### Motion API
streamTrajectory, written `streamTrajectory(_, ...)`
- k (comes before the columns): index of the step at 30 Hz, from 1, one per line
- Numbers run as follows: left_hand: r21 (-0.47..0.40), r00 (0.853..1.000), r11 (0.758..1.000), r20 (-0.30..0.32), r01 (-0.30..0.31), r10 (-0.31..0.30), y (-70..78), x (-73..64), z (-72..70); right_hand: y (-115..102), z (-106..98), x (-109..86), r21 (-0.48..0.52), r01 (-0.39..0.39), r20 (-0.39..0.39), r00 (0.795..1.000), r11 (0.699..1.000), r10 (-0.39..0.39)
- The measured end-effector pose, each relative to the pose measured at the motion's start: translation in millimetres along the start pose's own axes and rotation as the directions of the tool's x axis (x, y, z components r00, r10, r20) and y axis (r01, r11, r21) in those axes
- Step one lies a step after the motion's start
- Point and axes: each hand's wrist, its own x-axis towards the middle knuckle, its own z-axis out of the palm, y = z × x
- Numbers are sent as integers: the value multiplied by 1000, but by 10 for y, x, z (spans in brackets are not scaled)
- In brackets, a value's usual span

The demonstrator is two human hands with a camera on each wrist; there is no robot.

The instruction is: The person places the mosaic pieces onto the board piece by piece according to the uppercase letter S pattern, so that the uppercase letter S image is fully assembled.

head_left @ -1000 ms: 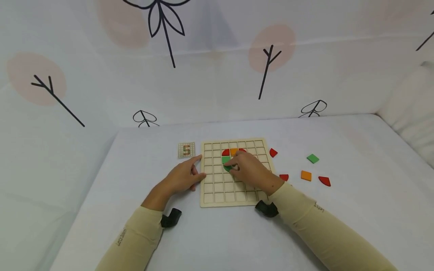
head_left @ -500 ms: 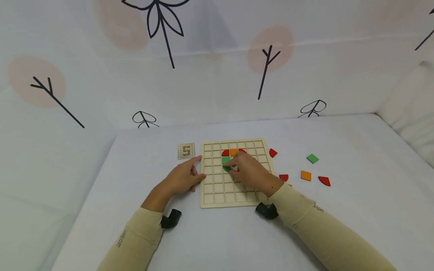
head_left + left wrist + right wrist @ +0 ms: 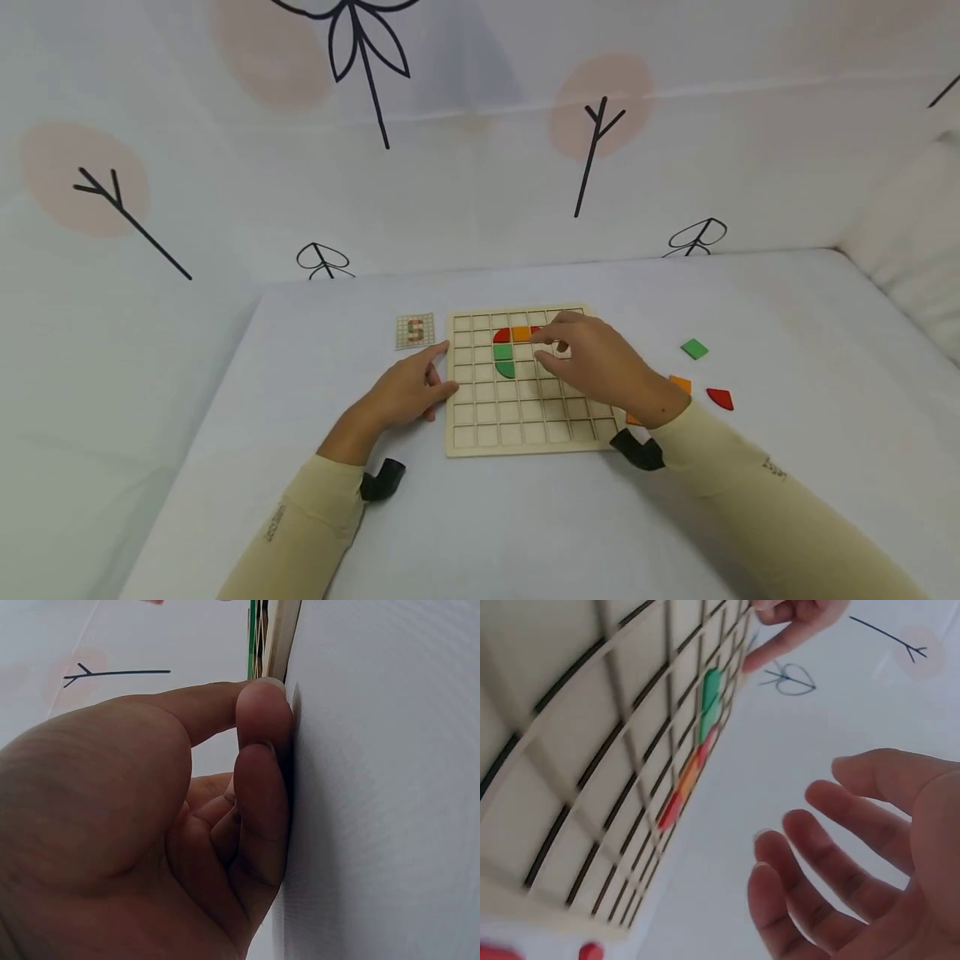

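A pale wooden grid board point(image 3: 487, 412) lies on the white table. My left hand point(image 3: 405, 387) touches its left edge with extended index finger and thumb; the other fingers fold loosely beneath. My right hand point(image 3: 600, 358) hovers over the board's right half, fingers loosely bent and apart, holding nothing in the right wrist view. Left of its fingertips, tiles sit in the grid: a red quarter-circle tile point(image 3: 502, 335), an orange square tile point(image 3: 521, 333), a green square tile point(image 3: 502, 352) and a green quarter-circle tile point(image 3: 505, 369). Another red tile point(image 3: 536, 330) is partly hidden by the right hand.
A small pattern card point(image 3: 415, 331) with an S-shaped figure lies left of the board. On the right are a loose green square tile point(image 3: 694, 348), a red quarter-circle tile point(image 3: 721, 398) and orange tiles point(image 3: 680, 383), partly behind the right wrist. A patterned white cloth hangs behind.
My right hand has let go of the green quarter-circle tile, now fully visible in the grid, and has moved up and to the right. The left hand stays at the board's edge.
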Motion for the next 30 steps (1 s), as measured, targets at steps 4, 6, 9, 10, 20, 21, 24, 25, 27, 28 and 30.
streamTrajectory(4,-1,1000,1000,3,5,-5,31,6,13,146,-106,-140,-63,-31,-21,999,998,29)
streamTrajectory(6,-4,1000,1000,3,7,-7,39,2,15,223,-169,-219,-91,-61,-3,998,994,61)
streamTrajectory(9,-9,1000,1000,6,2,-2,44,-7,19,332,-272,-345,-128,-92,28,995,987,96)
streamTrajectory(10,-10,1000,1000,8,-1,1,45,-9,20,368,-304,-386,-142,-100,39,994,985,107)
streamTrajectory(20,-22,1000,1000,3,3,-3,76,-43,-21,718,-505,-698,-261,-144,106,979,954,176)
streamTrajectory(21,-22,1000,1000,4,5,-5,76,-47,-24,752,-512,-723,-274,-145,115,977,951,182)
streamTrajectory(24,-21,1000,1000,5,13,-13,73,-53,-27,848,-516,-778,-307,-138,136,973,942,186)
streamTrajectory(25,-18,1000,1000,4,16,-16,70,-53,-26,877,-515,-794,-318,-132,139,973,939,184)
streamTrajectory(27,-13,1000,1000,3,16,-16,62,-45,-21,930,-514,-824,-334,-119,138,975,935,174)
streamTrajectory(28,-11,1000,1000,3,14,-14,59,-39,-18,953,-513,-838,-339,-111,137,977,934,165)
streamTrajectory(30,-10,1000,1000,4,11,-11,54,-28,-10,990,-513,-874,-343,-87,130,982,935,139)
